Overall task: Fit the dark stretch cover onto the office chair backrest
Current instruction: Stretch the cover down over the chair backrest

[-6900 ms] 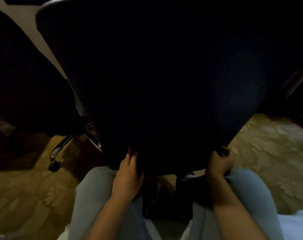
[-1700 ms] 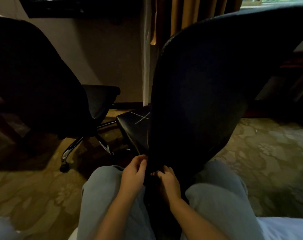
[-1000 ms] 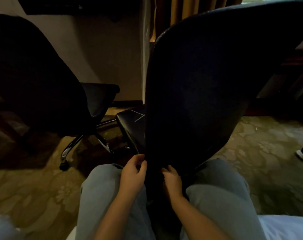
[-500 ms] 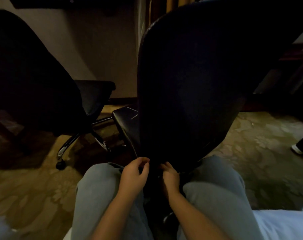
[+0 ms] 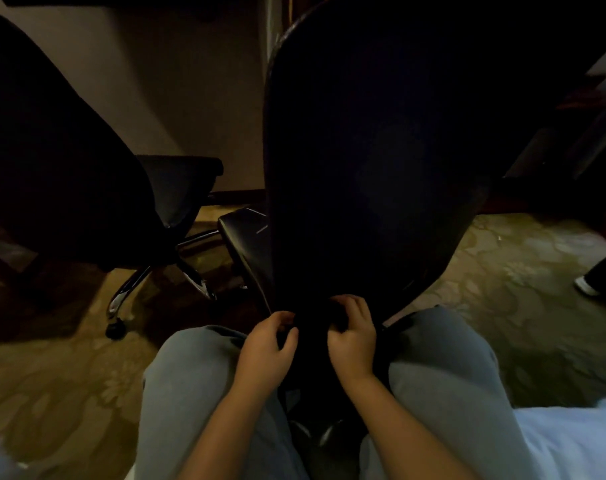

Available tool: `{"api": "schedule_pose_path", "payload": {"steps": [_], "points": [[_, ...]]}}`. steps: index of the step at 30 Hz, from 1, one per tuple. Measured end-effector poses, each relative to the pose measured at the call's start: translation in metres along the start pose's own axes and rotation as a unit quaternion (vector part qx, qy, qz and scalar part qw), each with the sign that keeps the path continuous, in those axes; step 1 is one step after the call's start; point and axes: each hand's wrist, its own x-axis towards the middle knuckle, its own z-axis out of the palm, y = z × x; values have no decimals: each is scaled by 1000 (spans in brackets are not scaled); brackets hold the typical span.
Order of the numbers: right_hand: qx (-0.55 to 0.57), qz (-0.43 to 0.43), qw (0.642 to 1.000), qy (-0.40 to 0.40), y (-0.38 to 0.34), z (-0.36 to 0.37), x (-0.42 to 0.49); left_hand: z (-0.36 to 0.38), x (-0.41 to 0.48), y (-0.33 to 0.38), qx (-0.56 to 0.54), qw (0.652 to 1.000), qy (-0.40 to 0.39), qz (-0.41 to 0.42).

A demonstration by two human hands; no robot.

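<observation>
The cover [image 5: 370, 150] hangs dark over the backrest right in front of me, reaching down to its narrow lower end between my knees [image 5: 197, 375]. There both my hands are closed on the cover's bottom edge. My left hand [image 5: 266, 348] pinches the fabric between thumb and curled fingers, and my right hand [image 5: 351, 341], just beside it, has its fingers hooked into the same hem. It is too dark to tell how far the hem is tucked under. The seat [image 5: 244, 233] pokes out to the left of the backrest. Further left stands a second chair [image 5: 69, 168] on a wheeled base [image 5: 121, 299], on patterned carpet [image 5: 52, 375]. At the far right edge is someone's shoe [image 5: 585, 287].
</observation>
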Motion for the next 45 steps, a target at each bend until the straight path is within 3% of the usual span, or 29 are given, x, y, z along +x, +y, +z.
{"api": "schedule_pose_path", "payload": {"steps": [2, 5, 10, 12, 14, 16, 20, 22, 25, 30, 34, 36, 39, 41, 44, 45], "points": [[-19, -4, 1000, 8, 1, 5, -2, 1, 1, 0, 3, 1000, 6, -1], [-13, 52, 994, -93, 11, 17, -10, 1, 2, -2, 0, 1000, 3, -10], [26, 244, 959, -144, 18, 23, -13, -3, -1, -2, 10, 1000, -9, -8], [39, 227, 964, -130, 9, 15, -9, -2, -2, -3, 10, 1000, -14, -7], [14, 145, 983, -109, 3, 6, -4, 0, -2, -4, 10, 1000, -25, -7], [67, 118, 989, -59, -3, -7, 5, 1, -3, -5, 13, 999, -31, -10], [98, 111, 988, 34, -1, -16, 22, -1, -1, -5, 16, 999, -26, -15], [40, 104, 993, 30, 1, -12, 22, -1, 0, -6, 19, 1000, -18, -16], [-76, 72, 994, -38, 3, -1, 13, 0, 0, -4, 20, 1000, -13, -20], [26, 265, 959, -99, 20, 29, -4, -3, -2, -6, 24, 999, -11, -29], [-10, 140, 982, -127, 11, 19, -5, -2, -5, -8, 26, 999, -11, -26], [87, 147, 981, -90, 6, 6, 7, 0, -4, -8, 27, 999, 0, -30], [133, 132, 982, -33, 2, -4, 22, -2, -1, -10, 17, 999, 26, -41], [109, 111, 988, -12, 6, -1, 25, -3, 0, -10, 6, 998, 33, -49], [-39, 22, 999, -9, 13, 7, 16, -4, -2, -7, 3, 998, 32, -52], [-61, 28, 998, -20, 12, 9, 16, -4, -3, -6, 5, 998, 32, -52]]}}
